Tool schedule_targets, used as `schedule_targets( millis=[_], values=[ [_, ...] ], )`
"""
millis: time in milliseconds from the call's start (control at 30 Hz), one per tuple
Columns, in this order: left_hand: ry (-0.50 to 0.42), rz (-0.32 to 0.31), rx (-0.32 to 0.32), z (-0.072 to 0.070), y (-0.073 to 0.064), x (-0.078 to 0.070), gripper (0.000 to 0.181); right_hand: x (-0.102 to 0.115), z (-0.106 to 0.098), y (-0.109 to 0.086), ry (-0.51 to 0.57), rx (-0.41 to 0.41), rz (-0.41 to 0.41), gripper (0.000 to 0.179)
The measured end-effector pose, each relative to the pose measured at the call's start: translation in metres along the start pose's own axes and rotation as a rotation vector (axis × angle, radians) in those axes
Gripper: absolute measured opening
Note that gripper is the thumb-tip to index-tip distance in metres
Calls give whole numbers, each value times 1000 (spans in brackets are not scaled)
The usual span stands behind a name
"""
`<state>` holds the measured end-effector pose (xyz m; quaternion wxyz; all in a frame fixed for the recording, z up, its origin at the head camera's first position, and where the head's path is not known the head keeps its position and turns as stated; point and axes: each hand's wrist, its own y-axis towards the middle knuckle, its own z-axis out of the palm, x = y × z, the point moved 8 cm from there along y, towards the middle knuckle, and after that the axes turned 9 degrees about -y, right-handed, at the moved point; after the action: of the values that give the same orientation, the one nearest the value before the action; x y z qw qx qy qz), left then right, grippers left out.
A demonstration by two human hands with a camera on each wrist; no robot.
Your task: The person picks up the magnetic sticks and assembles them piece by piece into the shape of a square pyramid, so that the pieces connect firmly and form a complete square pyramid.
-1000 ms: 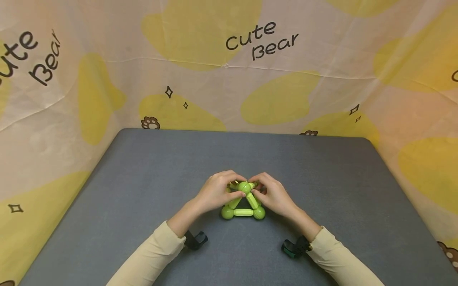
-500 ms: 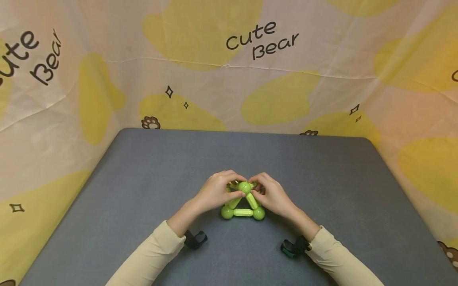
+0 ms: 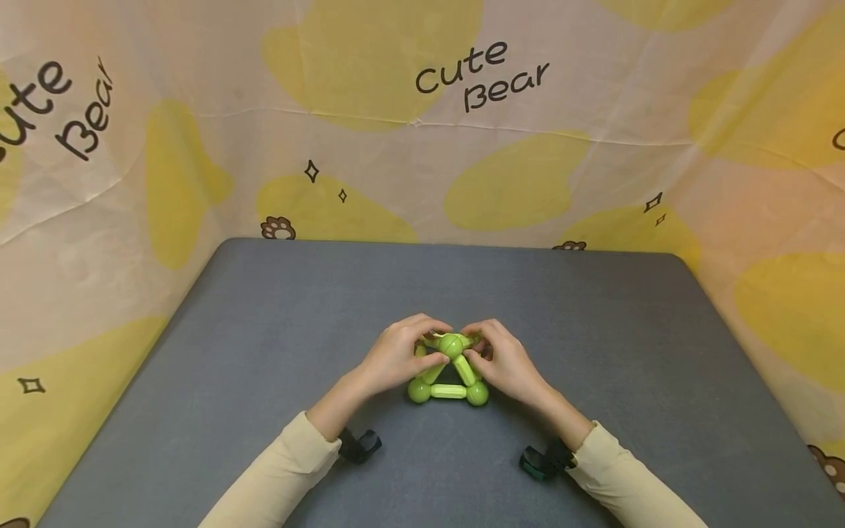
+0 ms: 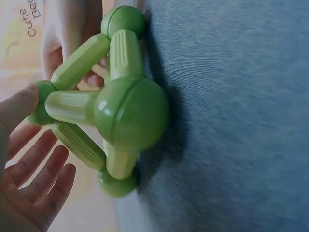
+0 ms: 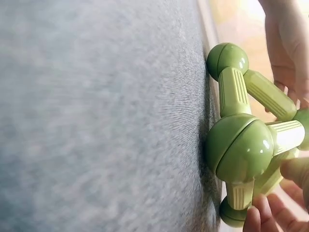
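A toy pyramid of green building balls and ribbed rods (image 3: pixel 449 391) stands on the table before me. My left hand (image 3: pixel 392 353) grips it at the top, its thumb against the top ball (image 4: pixel 42 102) and its index finger reaching behind. In the left wrist view the other fingers stay loosely bent, away from the rods. On the opposite side my right hand (image 3: pixel 505 358) holds the pyramid near the top, with its thumb (image 5: pixel 297 173) at a sloping rod. Both hands partly hide the back of the pyramid.
The grey table (image 3: pixel 317 293) has rounded far corners. A cloth backdrop (image 3: pixel 370 95) with yellow patches and lettering rises behind it and along both sides. A dark strap-on device (image 3: pixel 361 446) is at my left wrist, another similar device (image 3: pixel 546 462) at my right.
The two index fingertips have drawn slightly apart above the top ball, showing more of the rods behind it. The pyramid and both forearms stay nearly in place.
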<state>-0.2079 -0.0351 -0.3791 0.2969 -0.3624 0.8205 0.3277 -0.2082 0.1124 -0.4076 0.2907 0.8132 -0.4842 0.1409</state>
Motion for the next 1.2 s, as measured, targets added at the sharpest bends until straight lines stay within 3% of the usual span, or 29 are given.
schedule_targets(
  millis=[167,367,567,833,1200],
  values=[
    [-28,-123,-82,-7,-14,20,31,-16,-5,-7,13,-27,134,34],
    [-50,-334,-179,-14,-32,42,27,-30,3,-18,96,86,312,43],
    [-138,-481,-166,-4,-43,55,30,-30,14,-23,203,186,389,54],
    [-262,-544,-165,9,-41,60,34,-30,15,-22,143,175,385,57],
    [-259,-550,-166,12,-19,66,32,-43,11,-7,84,210,395,57]
  ],
)
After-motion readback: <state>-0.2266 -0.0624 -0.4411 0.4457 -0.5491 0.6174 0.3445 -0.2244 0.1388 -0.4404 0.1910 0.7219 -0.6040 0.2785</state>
